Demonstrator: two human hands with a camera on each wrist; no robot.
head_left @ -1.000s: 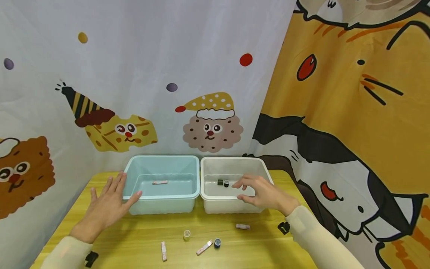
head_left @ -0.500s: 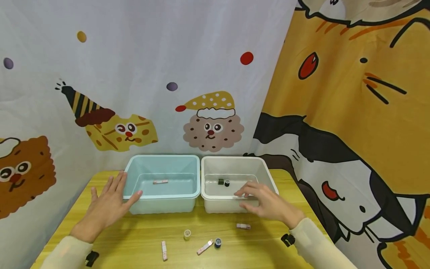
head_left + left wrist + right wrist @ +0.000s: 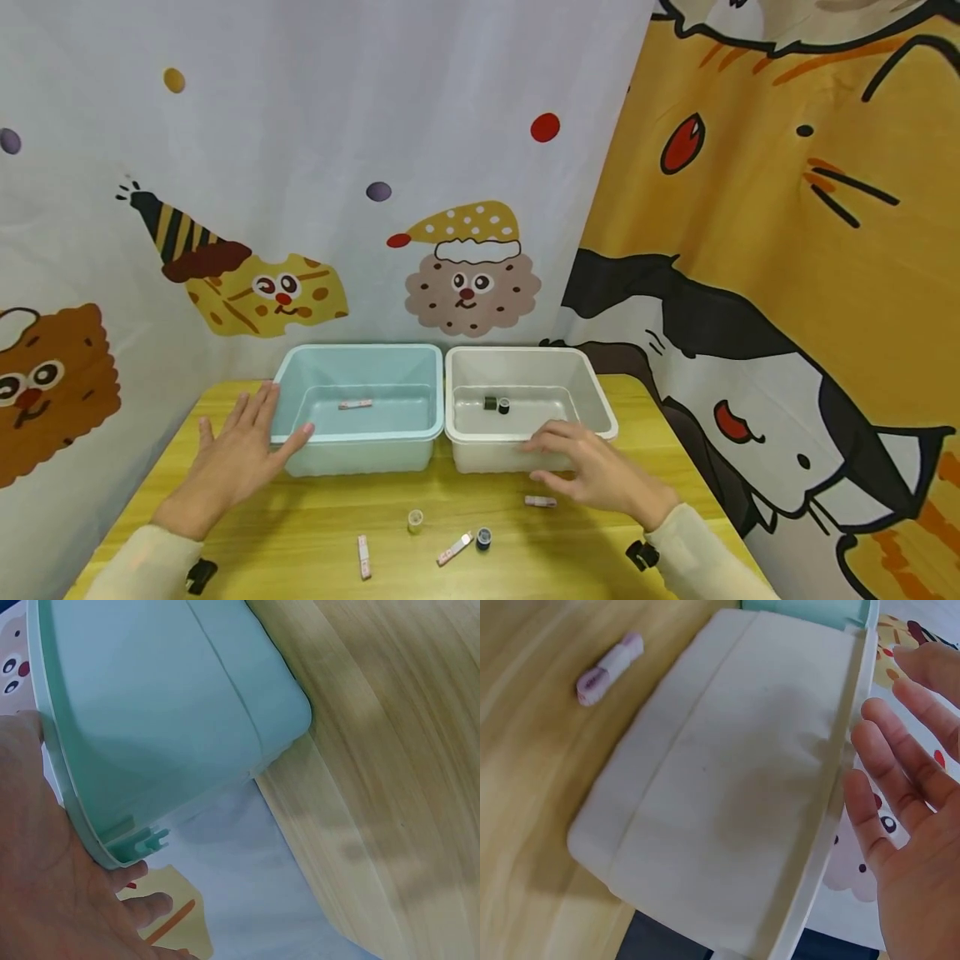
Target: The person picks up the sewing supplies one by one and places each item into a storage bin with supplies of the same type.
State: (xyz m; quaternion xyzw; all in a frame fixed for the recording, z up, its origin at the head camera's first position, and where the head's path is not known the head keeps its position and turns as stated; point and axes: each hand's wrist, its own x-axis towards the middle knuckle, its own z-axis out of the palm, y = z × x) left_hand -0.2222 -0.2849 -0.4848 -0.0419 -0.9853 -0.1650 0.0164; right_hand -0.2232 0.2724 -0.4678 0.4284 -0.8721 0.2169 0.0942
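My left hand rests with spread fingers against the left front corner of the light blue bin; the left wrist view shows it at the rim of that bin. My right hand, fingers loosely bent and holding nothing, hovers at the front of the white bin, above a small pink-and-white folded strip. In the right wrist view, the hand is beside the white bin's rim and the strip lies on the table. A dark green spool and a black spool are inside the white bin.
Another strip lies in the blue bin. On the wooden table in front are a pale yellow spool, two more strips and a dark blue spool. A printed curtain hangs behind.
My right hand has moved back from over the white bin's inside to its front edge, slightly lower. The left hand has stayed at the blue bin.
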